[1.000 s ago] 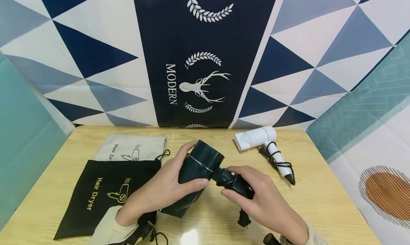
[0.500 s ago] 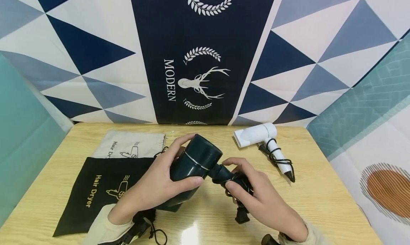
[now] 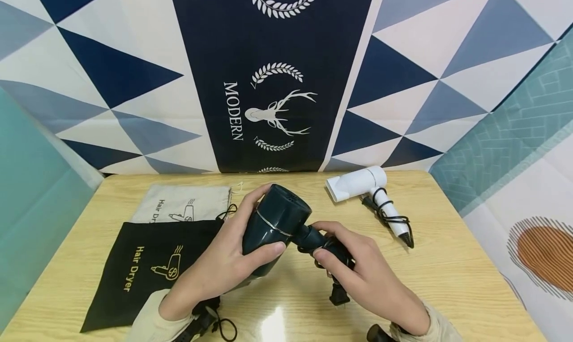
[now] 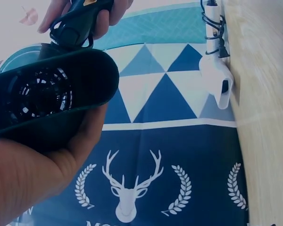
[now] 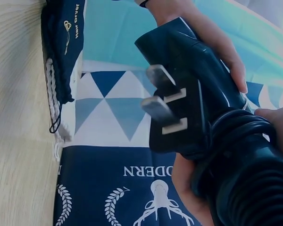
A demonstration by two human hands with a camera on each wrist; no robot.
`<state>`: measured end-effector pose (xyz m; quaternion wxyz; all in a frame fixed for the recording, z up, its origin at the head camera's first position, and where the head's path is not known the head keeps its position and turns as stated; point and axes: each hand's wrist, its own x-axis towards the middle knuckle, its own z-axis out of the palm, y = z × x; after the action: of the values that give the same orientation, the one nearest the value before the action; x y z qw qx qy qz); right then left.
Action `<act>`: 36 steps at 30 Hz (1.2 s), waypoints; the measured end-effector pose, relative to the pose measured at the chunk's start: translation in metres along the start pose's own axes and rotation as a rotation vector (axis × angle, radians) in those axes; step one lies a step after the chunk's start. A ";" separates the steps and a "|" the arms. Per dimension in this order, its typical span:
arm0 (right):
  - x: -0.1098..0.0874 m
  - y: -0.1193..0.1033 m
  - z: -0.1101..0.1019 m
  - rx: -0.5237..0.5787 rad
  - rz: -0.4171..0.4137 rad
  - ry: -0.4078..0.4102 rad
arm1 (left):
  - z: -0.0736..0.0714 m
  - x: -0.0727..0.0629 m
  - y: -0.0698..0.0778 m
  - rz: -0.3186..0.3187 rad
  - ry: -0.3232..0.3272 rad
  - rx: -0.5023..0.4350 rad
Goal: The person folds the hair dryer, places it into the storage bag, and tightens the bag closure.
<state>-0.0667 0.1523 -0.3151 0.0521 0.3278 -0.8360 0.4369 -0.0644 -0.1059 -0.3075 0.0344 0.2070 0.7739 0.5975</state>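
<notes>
One dark hair dryer (image 3: 275, 218) is held tilted above the worktop (image 3: 452, 287) in the head view, between the left hand (image 3: 226, 257) and the right hand (image 3: 367, 270). The left hand is curved wide around the barrel, thumb on the near side and fingers reaching over the far side. The right hand is closed on the handle, thumb across its near face; the plug (image 3: 338, 296) hangs just below these fingers. A white hair dryer (image 3: 355, 184) lies at the rear right of the worktop, with a black cord (image 3: 398, 218) wrapped round its handle. At the left, a black bag (image 3: 114, 272) marked "Hair Dryer" partly overlaps a pale bag (image 3: 152, 205). A printed hanging (image 3: 199, 19) stands behind the worktop. In the left wrist view, the flattened nozzle (image 4: 101, 77) shows its open end, with a round grille visible inside; the left hand supports it from below, and fingers of the right hand surround the handle above. In the right wrist view, two metal prongs (image 5: 158, 109) project from the plug, beside thick cord loops (image 5: 250, 121) wound round the dark handle. The left hand rests along the barrel beyond.
</notes>
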 end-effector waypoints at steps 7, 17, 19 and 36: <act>-0.001 -0.002 0.004 -0.017 -0.028 0.049 | 0.000 -0.004 0.005 -0.003 0.030 0.039; -0.005 -0.006 0.006 -0.048 -0.026 0.150 | 0.005 0.000 0.006 0.069 0.038 0.002; -0.006 -0.006 0.005 -0.062 -0.025 0.161 | 0.006 0.001 0.005 0.075 0.043 -0.004; -0.003 -0.003 0.003 0.003 -0.053 0.177 | 0.012 -0.002 0.006 0.131 0.111 -0.019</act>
<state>-0.0623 0.1499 -0.3159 0.1367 0.3102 -0.8184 0.4640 -0.0576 -0.0945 -0.3061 -0.0458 0.2235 0.7538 0.6162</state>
